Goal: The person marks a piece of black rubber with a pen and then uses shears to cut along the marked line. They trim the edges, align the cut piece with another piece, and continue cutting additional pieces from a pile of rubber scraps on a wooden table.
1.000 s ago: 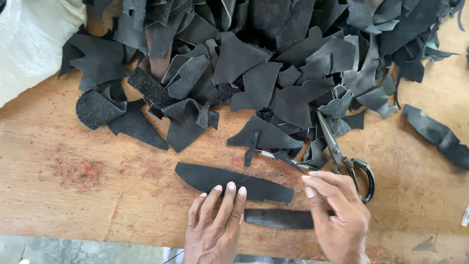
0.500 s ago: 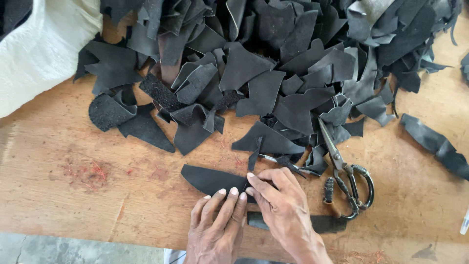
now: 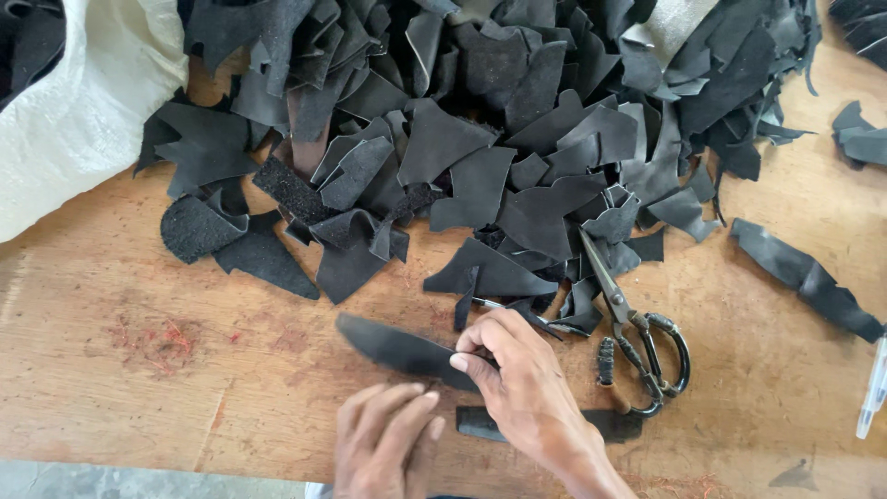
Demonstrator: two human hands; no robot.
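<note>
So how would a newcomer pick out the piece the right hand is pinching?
Start at the big pile of black scraps on the wooden table. Below it lies a long black strip, pinched by the right hand. Unlike its ragged neighbours, it is smooth, blade-shaped and lies alone.

Black leather scrap pile (image 3: pixel 517 139) across top, white sack (image 3: pixel 83 120) upper left, scissors (image 3: pixel 637 328) right of centre, wooden table (image 3: pixel 139 370).

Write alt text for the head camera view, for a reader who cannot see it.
Two bare hands work on a wooden table: the right hand pinches a long black leather strip, while the left hand rests flat beside it. Behind lie a pile of black leather scraps, scissors and a white sack.
</note>
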